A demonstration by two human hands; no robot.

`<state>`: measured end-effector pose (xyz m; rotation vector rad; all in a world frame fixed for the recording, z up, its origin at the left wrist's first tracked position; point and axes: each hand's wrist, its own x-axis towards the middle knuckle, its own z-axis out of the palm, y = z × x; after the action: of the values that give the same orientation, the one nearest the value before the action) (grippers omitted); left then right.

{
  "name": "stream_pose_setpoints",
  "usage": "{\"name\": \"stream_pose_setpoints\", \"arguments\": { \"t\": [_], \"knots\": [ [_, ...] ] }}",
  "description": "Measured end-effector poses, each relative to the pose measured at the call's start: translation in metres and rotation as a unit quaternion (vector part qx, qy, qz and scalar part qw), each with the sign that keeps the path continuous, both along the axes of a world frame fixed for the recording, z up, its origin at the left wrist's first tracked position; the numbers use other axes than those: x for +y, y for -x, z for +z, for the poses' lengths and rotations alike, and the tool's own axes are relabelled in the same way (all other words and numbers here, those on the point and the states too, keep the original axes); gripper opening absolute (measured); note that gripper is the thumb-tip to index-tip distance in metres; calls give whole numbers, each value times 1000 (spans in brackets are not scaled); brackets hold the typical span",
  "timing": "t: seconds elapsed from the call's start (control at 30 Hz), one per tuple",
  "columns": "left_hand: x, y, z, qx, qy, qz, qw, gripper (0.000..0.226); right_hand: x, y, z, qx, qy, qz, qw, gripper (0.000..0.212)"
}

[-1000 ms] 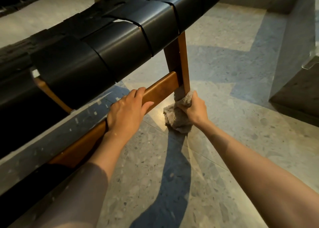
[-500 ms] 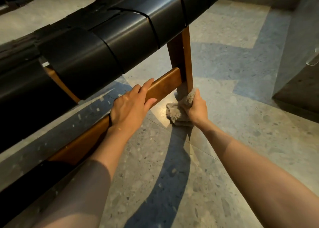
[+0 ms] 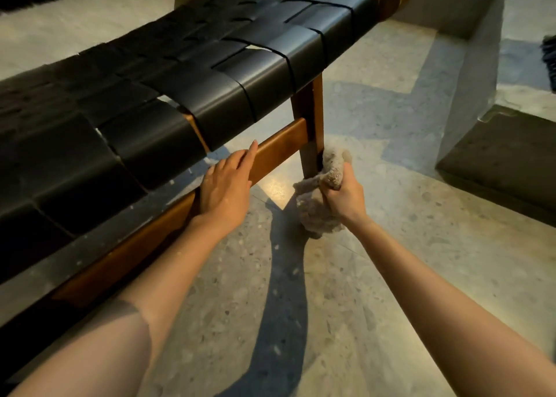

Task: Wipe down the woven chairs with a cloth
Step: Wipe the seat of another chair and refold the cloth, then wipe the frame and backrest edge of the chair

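A woven chair seat (image 3: 186, 75) of wide black straps fills the upper left, carried on a brown wooden frame. My left hand (image 3: 227, 186) rests flat with straight fingers on the wooden side rail (image 3: 279, 144). My right hand (image 3: 344, 193) grips a bunched beige cloth (image 3: 319, 210) and holds its top against the lower part of the wooden front leg (image 3: 310, 132). The rest of the cloth hangs below my fist, near the floor.
Speckled terrazzo floor (image 3: 391, 276) spreads under and right of the chair. A grey concrete block (image 3: 469, 75) and a dark low slab (image 3: 508, 162) stand at the right. A dark fringed thing (image 3: 549, 63) shows at the right edge.
The view has risen and pulled back, showing more of the seat top. My right hand has slid the cloth up the leg. My left hand's fingers have straightened on the rail.
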<state>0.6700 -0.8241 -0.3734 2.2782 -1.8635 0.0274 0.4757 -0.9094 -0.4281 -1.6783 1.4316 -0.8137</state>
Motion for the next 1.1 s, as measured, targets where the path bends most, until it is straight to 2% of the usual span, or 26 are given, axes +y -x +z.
{"name": "stream_pose_setpoints", "arguments": {
  "t": [0.1,0.17,0.27,0.33,0.4,0.43,0.53,0.63,0.77,0.87,0.93,1.03,1.1],
  "knots": [
    [16,15,4,97,15,3,995,80,24,0,21,-39,-67,21,997,51],
    [23,28,9,221,1,-5,975,78,39,1,33,-80,-121,13,989,51],
    [38,51,28,429,-66,7,901,76,62,2,61,-115,-172,-59,977,46],
    [50,63,47,515,-94,34,852,69,79,0,85,-150,-217,-108,959,46],
    [66,69,74,564,-125,53,814,60,100,-4,115,-204,-267,-148,930,43],
    [75,72,88,563,-138,55,813,54,110,-7,129,-230,-282,-167,916,41],
    [103,77,136,487,-143,52,860,33,143,-11,182,-270,-302,-199,892,42],
    [122,76,193,464,-149,40,872,26,167,-12,244,-266,-323,-193,888,62],
    [141,64,286,465,-130,37,875,20,189,-13,340,-243,-297,-163,909,55],
    [155,44,361,476,-101,28,873,15,202,-20,412,-177,-297,-104,933,54],
    [169,24,420,475,-81,21,876,12,211,-31,467,-123,-268,-66,953,61],
    [200,-8,507,460,-60,5,886,12,235,-50,553,-118,-207,30,971,80],
    [227,-32,557,445,-57,-7,894,12,254,-67,606,-111,-176,110,972,78]
  ]
}}
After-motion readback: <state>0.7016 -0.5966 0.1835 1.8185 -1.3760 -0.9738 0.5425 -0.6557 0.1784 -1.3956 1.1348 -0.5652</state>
